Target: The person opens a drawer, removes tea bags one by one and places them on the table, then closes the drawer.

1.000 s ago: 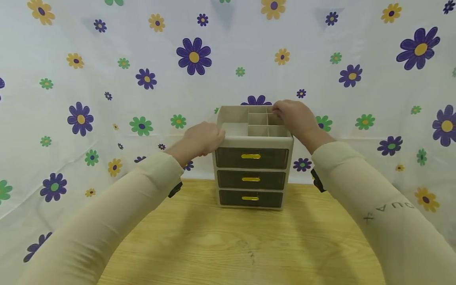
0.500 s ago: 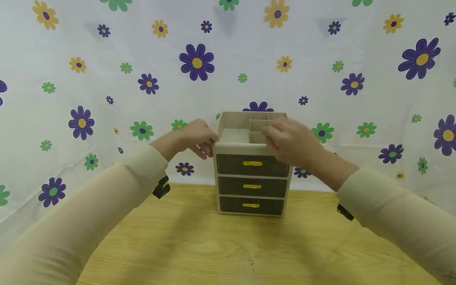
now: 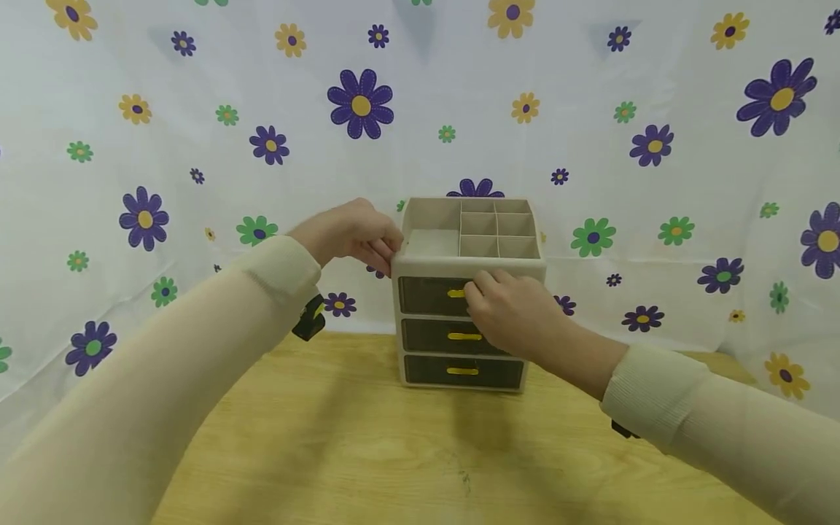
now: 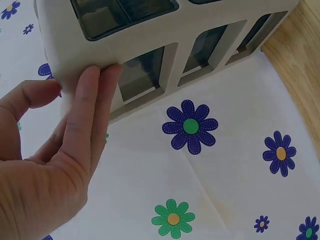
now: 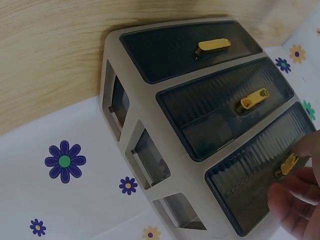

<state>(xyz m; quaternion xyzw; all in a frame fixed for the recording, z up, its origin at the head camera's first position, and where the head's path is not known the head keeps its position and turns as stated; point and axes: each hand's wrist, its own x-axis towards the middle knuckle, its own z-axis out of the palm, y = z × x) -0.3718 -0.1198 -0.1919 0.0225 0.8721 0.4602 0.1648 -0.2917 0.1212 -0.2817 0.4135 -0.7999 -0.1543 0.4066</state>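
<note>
Right hand (image 3: 518,313) had moved: a second earlier it was up at the far right rim of the beige three-drawer organizer (image 3: 470,267), half a second later in front of the top tray (image 3: 433,242); now it was lower and nearer, at the top drawer (image 3: 429,295). Its fingers were curled, and from the right wrist view they looked clamped on the yellow upper handle (image 5: 287,165), thumb and fingers either side, though the hand's heel was cut off by the picture edge. Left hand (image 3: 357,230) had stayed at the upper left corner of the organizer; thumb at the rim and straight fingers laid on the outer left side appeared to pinch the wall. Organizer stood upright at the far side of the wood-grain table (image 3: 394,452), just in front of the flower-print sheet (image 3: 216,73). Top drawer, middle drawer (image 3: 426,335) and bottom drawer (image 3: 426,370) all sat flush in the frame. Six small compartments (image 3: 479,224) in the tray's right half lay uncovered. Judgement: attention had passed from the tray to the top drawer, with the left hand probably steadying the body; no drawer travel yet.
</note>
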